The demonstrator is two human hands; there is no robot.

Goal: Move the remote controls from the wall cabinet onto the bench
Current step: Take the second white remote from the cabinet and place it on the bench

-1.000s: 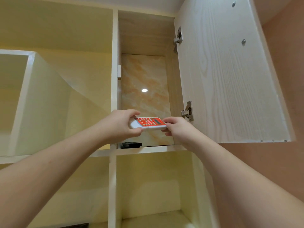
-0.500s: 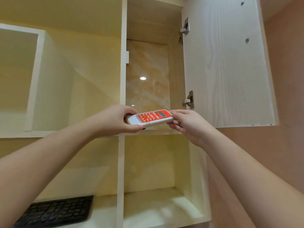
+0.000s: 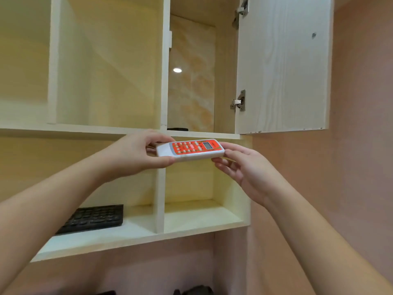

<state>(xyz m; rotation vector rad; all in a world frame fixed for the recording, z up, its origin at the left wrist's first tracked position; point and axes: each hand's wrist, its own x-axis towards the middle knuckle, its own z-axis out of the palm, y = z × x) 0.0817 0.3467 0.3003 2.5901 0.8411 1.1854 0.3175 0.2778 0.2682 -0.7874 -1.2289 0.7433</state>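
A white remote control (image 3: 191,150) with an orange button face and a small grey screen is held level in front of the shelf edge, below the open wall cabinet (image 3: 225,71). My left hand (image 3: 136,155) grips its left, plain white end. My right hand (image 3: 240,167) holds its right end with the fingertips. A second, dark remote (image 3: 177,129) lies on the cabinet floor; only its front edge shows. The bench is out of view.
The cabinet door (image 3: 282,64) stands open to the right, with hinges on its inner edge. A black keyboard (image 3: 93,218) lies in the lower left shelf compartment. Dark objects (image 3: 193,291) show at the bottom edge. A pink wall runs along the right.
Both hands have carried the orange remote out of the cabinet and downward, past the shelf edge. The view has tilted down, bringing the lower shelf and keyboard into sight.
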